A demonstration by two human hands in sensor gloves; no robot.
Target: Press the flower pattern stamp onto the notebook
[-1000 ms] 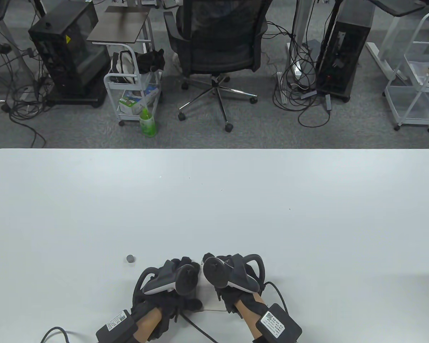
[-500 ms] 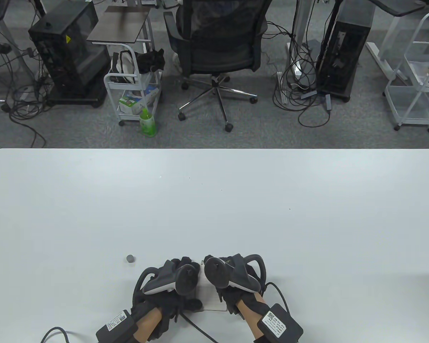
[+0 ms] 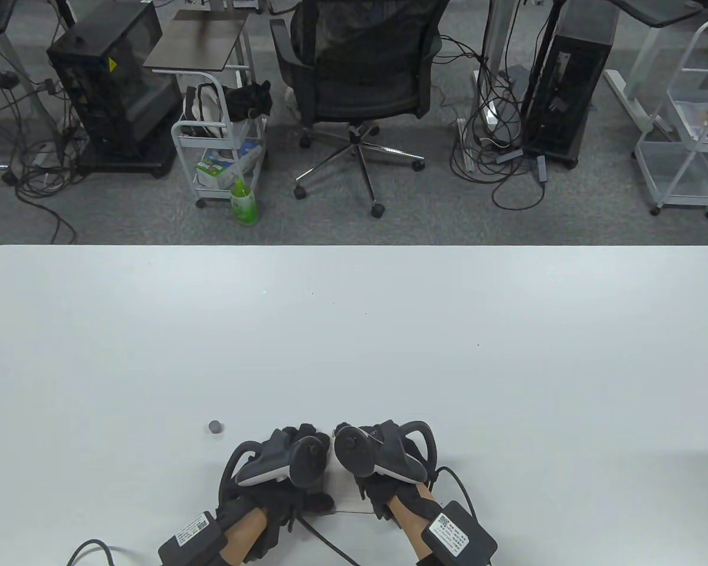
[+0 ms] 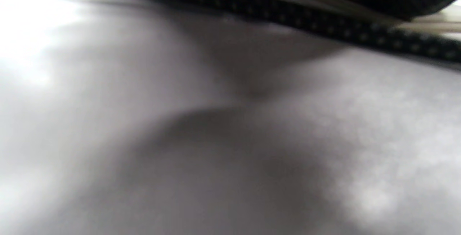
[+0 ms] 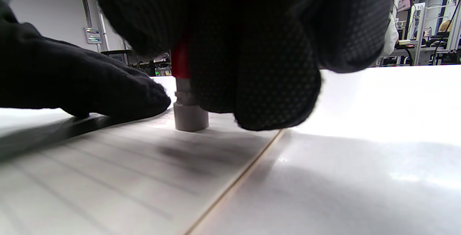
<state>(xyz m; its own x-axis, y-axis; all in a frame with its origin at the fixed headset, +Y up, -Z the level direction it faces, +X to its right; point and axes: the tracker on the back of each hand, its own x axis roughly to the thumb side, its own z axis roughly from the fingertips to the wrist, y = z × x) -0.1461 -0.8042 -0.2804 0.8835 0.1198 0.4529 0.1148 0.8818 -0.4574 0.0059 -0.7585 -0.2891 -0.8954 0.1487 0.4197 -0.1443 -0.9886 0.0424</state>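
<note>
An open lined notebook [image 3: 345, 494] lies at the table's front edge, mostly hidden under both hands. In the right wrist view its page [image 5: 108, 177] fills the lower left. My right hand [image 3: 354, 433] grips a stamp with a grey base and a red upper part [image 5: 190, 114], upright, its base pressed on the page. My left hand [image 3: 295, 439] rests flat on the notebook just left of the stamp, and its fingers [image 5: 79, 80] lie on the page. The left wrist view is blurred, showing only the notebook's dark edge [image 4: 324, 26].
A small grey round cap [image 3: 215, 426] sits on the white table [image 3: 354, 330] just left of my left hand. Cables run from both wrists off the front edge. Beyond the far edge are an office chair [image 3: 354, 71] and carts.
My right hand has shifted very slightly toward my left hand with the stamp still down on the page. The left hand has not moved.
</note>
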